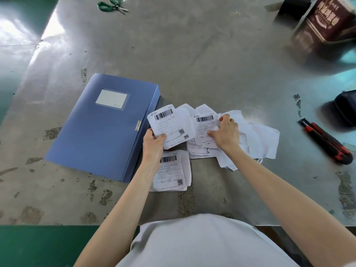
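Observation:
My left hand grips a white shipping slip with a barcode, holding it by its lower left corner just above the table. My right hand lies on a loose pile of crumpled white slips, its fingers pinching the top barcode slip. A small neat stack of barcode slips lies near me, partly under my left forearm. A shut blue file box lies flat to the left of the papers.
The grey metal table is worn, with tape marks. A red and black utility knife lies at the right, a black pouch beyond it. Green-handled scissors lie at the far edge. A dark red box stands at the far right.

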The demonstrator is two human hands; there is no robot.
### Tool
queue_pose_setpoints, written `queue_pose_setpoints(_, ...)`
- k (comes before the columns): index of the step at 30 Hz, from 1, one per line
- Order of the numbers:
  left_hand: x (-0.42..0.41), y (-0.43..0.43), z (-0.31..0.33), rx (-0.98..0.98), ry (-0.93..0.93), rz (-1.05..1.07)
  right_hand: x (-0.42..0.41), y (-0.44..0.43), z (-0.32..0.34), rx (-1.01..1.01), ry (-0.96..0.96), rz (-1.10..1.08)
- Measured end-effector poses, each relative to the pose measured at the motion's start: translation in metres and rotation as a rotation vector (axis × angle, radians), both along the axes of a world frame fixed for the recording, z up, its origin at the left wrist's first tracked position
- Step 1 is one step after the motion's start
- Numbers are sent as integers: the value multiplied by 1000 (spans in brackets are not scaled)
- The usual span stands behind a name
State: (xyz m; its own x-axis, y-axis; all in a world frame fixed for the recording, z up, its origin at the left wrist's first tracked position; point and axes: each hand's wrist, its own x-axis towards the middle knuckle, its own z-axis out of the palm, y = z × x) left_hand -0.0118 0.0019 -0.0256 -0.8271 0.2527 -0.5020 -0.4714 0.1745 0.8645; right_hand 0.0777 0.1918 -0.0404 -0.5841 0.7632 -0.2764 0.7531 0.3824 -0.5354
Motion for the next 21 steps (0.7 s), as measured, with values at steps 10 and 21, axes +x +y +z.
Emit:
queue_pose_setpoints(10, 0, 3, -2, -22, 25, -42, 4, 9, 7, -204, 338, -225)
queue_pose_setpoints(21, 6, 17, 7, 29, -32, -131, -2, -21, 36, -784, 565, -144)
